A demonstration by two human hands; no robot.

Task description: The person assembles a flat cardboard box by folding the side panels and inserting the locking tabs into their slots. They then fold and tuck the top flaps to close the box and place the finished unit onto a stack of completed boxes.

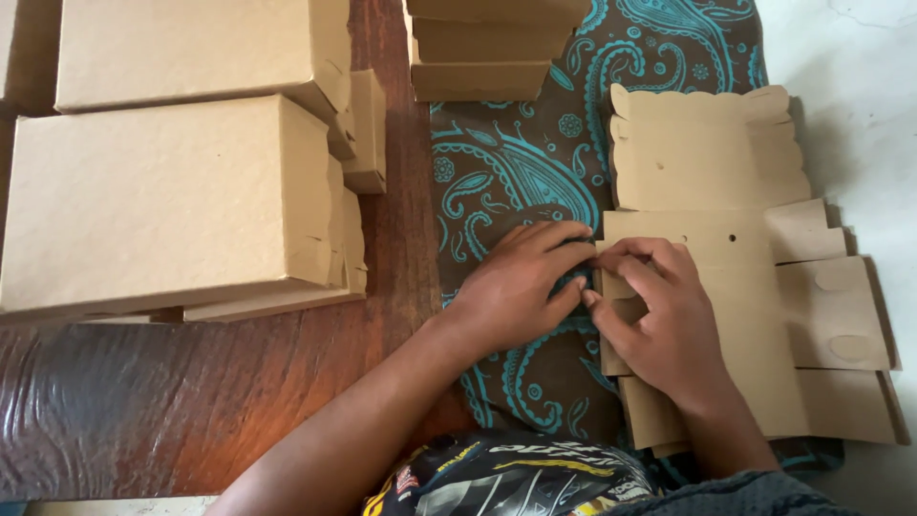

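Brown kraft card, die-cut and unfolded: we log one flat box blank (735, 287) lying on a paisley cloth (516, 172) of dark brown and teal, toward the cloth's right edge, with its scalloped flap (702, 148) pointing to the far side. We count two small punched holes near the middle fold, and rounded tabs on the right-hand panels.

Our left hand (511, 291) rests on the cloth just beside the blank's left edge, its fingers (554, 239) pressed close together and curled against the folded side strip. Our right hand (664, 320) lies on top of the blank, its fingers (626, 253) pinching that same left strip of card, thumb beneath the fold. Both hands touch at the fingertips.

Further items entered:
- two closed kraft boxes (172, 191), stacked at the left side of the wooden desk (287, 382), well apart from the blank;
- a smaller stack of folded boxes (482, 53) at the far edge of the cloth;
- a pale floor (850, 57) to the right of the cloth;
- a printed dark garment (506, 478) at the near edge.
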